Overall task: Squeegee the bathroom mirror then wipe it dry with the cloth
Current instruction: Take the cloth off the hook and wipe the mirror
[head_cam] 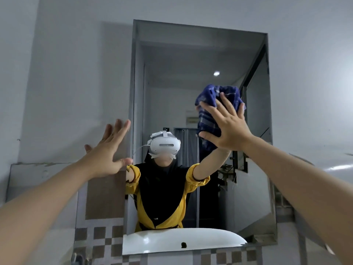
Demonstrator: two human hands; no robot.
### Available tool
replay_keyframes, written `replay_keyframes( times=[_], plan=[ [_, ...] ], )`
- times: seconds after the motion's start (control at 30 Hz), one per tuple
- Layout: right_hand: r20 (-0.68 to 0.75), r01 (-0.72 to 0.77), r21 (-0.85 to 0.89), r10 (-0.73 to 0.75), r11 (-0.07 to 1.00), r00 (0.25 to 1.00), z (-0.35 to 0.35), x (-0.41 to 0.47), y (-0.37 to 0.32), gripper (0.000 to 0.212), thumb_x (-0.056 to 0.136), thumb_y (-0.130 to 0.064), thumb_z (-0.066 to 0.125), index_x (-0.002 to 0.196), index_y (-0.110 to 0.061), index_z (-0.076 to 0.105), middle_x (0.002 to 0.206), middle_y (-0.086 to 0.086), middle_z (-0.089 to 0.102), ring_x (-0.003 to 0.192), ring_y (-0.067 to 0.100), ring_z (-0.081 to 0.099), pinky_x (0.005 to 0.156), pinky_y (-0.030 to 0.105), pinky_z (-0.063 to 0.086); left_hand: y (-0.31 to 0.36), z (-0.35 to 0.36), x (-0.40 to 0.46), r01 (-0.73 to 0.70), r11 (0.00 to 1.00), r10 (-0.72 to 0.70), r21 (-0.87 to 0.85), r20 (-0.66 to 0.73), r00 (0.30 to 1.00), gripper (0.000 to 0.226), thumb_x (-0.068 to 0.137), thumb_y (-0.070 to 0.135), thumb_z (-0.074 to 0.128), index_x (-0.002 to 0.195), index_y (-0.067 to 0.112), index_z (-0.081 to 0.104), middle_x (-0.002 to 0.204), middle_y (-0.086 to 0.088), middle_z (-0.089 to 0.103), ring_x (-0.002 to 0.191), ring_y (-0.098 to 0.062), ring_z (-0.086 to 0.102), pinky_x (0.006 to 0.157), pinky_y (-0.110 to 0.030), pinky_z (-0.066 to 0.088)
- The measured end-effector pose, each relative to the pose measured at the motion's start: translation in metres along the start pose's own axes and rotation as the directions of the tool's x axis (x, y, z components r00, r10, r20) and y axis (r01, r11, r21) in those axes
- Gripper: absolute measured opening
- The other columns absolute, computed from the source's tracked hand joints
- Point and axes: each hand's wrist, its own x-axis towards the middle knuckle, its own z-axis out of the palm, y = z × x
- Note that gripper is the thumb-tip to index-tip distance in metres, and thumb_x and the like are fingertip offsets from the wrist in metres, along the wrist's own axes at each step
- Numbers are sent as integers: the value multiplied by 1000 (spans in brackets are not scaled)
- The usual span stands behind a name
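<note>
We find no readable text, label, brand or number anywhere; a pale sign reflected in the mirror (200, 73) is too blurred to read.

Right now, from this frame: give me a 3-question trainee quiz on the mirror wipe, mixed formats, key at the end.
1. True or false: the right hand presses the blue cloth flat against the mirror.
2. Multiple choice: where is the left hand? A) holding a squeegee B) open, on the wall by the mirror's left edge C) resting in the sink
3. Fill in: the cloth is over the mirror's upper ____ part.

Key: 1 true; 2 B; 3 right. No squeegee shows in this view, so the frame fits the drying stage.
</note>
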Motion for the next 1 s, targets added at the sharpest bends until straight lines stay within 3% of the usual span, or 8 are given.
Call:
replay_keyframes(
  times=[0.23, 0.47, 0.57, 0.7, 0.87, 1.0],
  plan=[
    [-42, -325, 102, 331, 940, 943, -6, -51, 65, 88, 74, -76, 35, 150, -36, 15, 161, 1, 15, 149, 23, -6, 112, 69, 3, 3, 6, 1, 49, 999, -50, -8, -18, 999, 106, 85, 34, 64, 131, 60, -28, 151, 21, -32, 142, -11, -26, 106, -72, 1],
    [-89, -542, 240, 575, 805, 814, 11, -74, 15, 84, 76, -72, 39, 149, -38, 14, 162, -1, 12, 149, 22, -6, 111, 68, -4, -2, 11, 3, 26, 1000, -26, 12, -55, 998, 110, 83, 33, 67, 126, 65, -29, 151, 21, -27, 142, -13, -20, 112, -67, 11],
    [-68, -508, 217, 532, 834, 844, 22, -79, -19, 84, 77, -74, 37, 148, -39, 13, 162, -2, 11, 149, 20, -9, 111, 69, -5, 5, 13, -3, 26, 1000, -27, -6, -82, 996, 102, 86, 33, 63, 136, 56, -22, 156, 16, -20, 144, -13, -16, 115, -61, 11],
    [-68, -376, 185, 394, 908, 917, 32, -69, -57, 79, 80, -71, 46, 147, -39, 18, 161, -3, 15, 149, 20, -8, 109, 69, -6, 11, 23, -21, 48, 995, -36, 91, -129, 991, 85, 90, 49, 49, 138, 54, -21, 157, 12, -19, 145, -14, -13, 108, -67, -2],
    [-76, -374, 219, 398, 901, 914, 35, -42, -93, 78, 82, -68, 49, 147, -39, 18, 162, -5, 10, 149, 22, -10, 107, 66, -11, -8, 41, -43, 16, 969, 12, 246, -114, 993, 86, 75, 82, 26, 138, 52, -24, 156, 6, -25, 144, -15, -17, 108, -65, -2],
    [-61, -339, 209, 359, 917, 932, 37, -24, -115, 78, 82, -69, 47, 148, -39, 16, 162, -4, 8, 149, 22, -12, 107, 67, -11, -23, 51, -46, 1, 947, 62, 321, -185, 981, 78, 74, 83, 10, 141, 53, -18, 158, 6, -17, 146, -17, -13, 106, -59, -13]
  ],
)
